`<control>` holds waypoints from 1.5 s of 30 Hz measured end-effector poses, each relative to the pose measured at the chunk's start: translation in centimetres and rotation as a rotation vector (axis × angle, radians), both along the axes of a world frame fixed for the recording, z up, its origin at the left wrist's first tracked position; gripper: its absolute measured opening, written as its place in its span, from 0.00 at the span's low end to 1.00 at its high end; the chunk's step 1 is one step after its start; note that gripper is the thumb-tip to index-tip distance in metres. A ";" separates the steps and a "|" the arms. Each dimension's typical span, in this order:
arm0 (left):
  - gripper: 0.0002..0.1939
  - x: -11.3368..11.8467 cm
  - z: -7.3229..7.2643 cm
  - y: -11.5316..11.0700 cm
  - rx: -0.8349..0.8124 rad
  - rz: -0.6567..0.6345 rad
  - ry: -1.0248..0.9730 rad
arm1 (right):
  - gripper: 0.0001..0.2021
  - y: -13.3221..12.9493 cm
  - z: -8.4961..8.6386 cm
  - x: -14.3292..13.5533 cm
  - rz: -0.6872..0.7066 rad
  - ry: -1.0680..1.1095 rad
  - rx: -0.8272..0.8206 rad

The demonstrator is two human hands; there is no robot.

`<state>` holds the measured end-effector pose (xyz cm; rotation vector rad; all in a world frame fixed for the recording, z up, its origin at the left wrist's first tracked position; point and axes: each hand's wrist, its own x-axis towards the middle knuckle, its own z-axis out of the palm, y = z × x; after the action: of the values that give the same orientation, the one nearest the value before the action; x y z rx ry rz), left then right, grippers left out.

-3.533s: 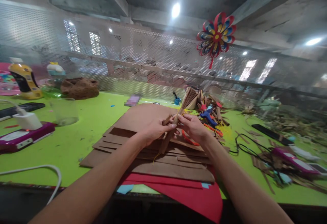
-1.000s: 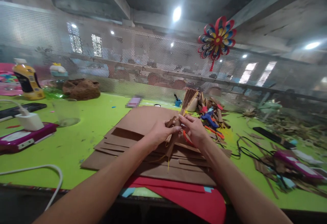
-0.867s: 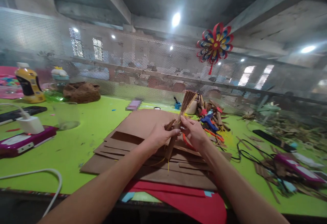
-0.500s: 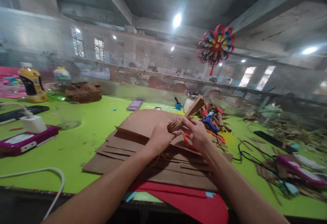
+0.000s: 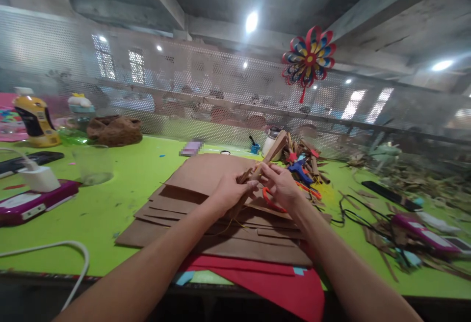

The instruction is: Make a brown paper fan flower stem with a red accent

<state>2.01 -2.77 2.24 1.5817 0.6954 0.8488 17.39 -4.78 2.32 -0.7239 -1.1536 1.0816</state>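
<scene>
Both hands are above a stack of brown paper sheets [image 5: 206, 165]. My left hand [image 5: 230, 192] is closed on the lower part of a bundle of folded brown paper strips [image 5: 275, 146], which slants up to the right. My right hand [image 5: 281, 185] pinches the same bundle higher up, near its middle. An orange loop handle [image 5: 270, 202], like that of scissors, shows under my right hand; whether the fingers hold it I cannot tell. Thin yellow string [image 5: 230, 225] dangles below the bundle over the sheets.
Red paper [image 5: 279, 287] lies under the stack at the table's front edge. Behind the right hand are a blue tool [image 5: 299, 169] and paper scraps. A plastic cup [image 5: 93, 167], purple power strip [image 5: 40, 202] and yellow bottle [image 5: 37, 121] stand left. Black cable [image 5: 344, 214] runs on the right.
The bundle has turned in my hands and now stands steeper, its lower end showing beneath my left hand. Both hands stay close together. The whole view has shifted slightly.
</scene>
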 end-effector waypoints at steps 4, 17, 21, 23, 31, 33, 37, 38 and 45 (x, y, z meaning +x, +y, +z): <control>0.18 -0.3 0.5 -0.2 -0.147 -0.086 -0.039 | 0.12 0.0 0.0 0.0 -0.001 0.009 0.006; 0.17 -1.0 1.2 -0.3 -0.271 -0.141 -0.072 | 0.17 -0.2 0.1 0.1 -0.119 -0.118 -0.033; 0.14 -1.5 1.4 0.6 -0.285 -0.021 -0.220 | 0.16 -0.7 0.0 -0.9 -0.403 -0.379 0.090; 0.12 -1.6 1.5 1.0 -0.279 0.073 -0.284 | 0.14 -1.3 0.0 -1.9 -0.465 -0.590 0.204; 0.10 -0.5 1.0 0.9 -0.311 0.319 -0.459 | 0.10 -3.2 -1.2 -6.2 -0.749 -1.352 0.374; 0.12 -0.1 0.9 0.8 -0.296 0.348 -0.512 | 0.10 -3.2 -1.1 -6.7 -0.810 -1.443 0.351; 0.15 0.2 0.9 0.4 -0.243 0.354 -0.570 | 0.09 -3.2 -0.7 -7.0 -0.837 -1.508 0.360; 0.15 0.2 1.0 0.3 -0.233 0.354 -0.566 | 0.09 -3.2 -0.6 -7.0 -0.827 -1.509 0.368; 0.16 -0.1 1.3 0.1 -0.204 0.323 -0.581 | 0.09 -3.0 -0.5 -6.1 -0.719 -1.389 0.391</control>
<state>1.95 -2.68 3.54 0.9767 0.5926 1.3567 11.30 -7.82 1.86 -1.4725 -1.9067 -0.4295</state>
